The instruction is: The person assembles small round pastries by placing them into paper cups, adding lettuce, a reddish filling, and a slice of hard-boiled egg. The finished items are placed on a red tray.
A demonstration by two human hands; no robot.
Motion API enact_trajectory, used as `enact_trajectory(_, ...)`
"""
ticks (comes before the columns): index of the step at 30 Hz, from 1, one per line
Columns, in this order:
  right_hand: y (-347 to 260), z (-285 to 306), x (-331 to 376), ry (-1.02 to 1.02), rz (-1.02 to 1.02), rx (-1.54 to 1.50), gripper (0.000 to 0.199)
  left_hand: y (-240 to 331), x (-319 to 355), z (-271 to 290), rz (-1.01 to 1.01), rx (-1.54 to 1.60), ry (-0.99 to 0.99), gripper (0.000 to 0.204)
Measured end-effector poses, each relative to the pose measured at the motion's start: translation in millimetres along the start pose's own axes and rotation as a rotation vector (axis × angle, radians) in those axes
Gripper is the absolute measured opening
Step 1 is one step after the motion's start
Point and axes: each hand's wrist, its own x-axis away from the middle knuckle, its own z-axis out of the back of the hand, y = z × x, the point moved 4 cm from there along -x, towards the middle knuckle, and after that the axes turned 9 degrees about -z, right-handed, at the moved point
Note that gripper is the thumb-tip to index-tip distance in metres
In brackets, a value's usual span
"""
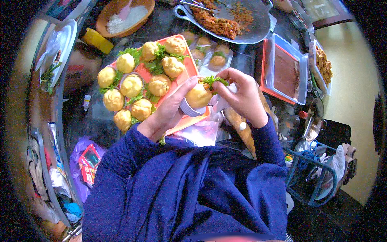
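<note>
Orange tray: lower edge partly covered by your left hand. That hand: closed around a puff, most fingers hidden. Your right hand: thumb and forefinger pinching lettuce. Red packet: lettering too small to read. Puff: in pale paper cup, over the tray's lower right corner, between your hands.

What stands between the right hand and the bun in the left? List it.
Only green lettuce, pinched by the right hand at the bun's upper right edge. The left hand holds the bun in its pleated paper cup; nothing else visible blocks the way.
</note>
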Motion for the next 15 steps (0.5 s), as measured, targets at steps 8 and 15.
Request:
enact_trajectory(8, -3.3, -0.2, -1.4, -0.065, 0.053, -0.044, 0.022, 2.9, 0.1, 8.9, 0.036, -0.051, 0.034, 0.041)
enact_trajectory(15, 7.2, -5.0, -10.3, -0.063, 0.005, 0.015, 0.023, 7.0, 0.2, 8.1, 0.049, -0.118, 0.045, 0.044)
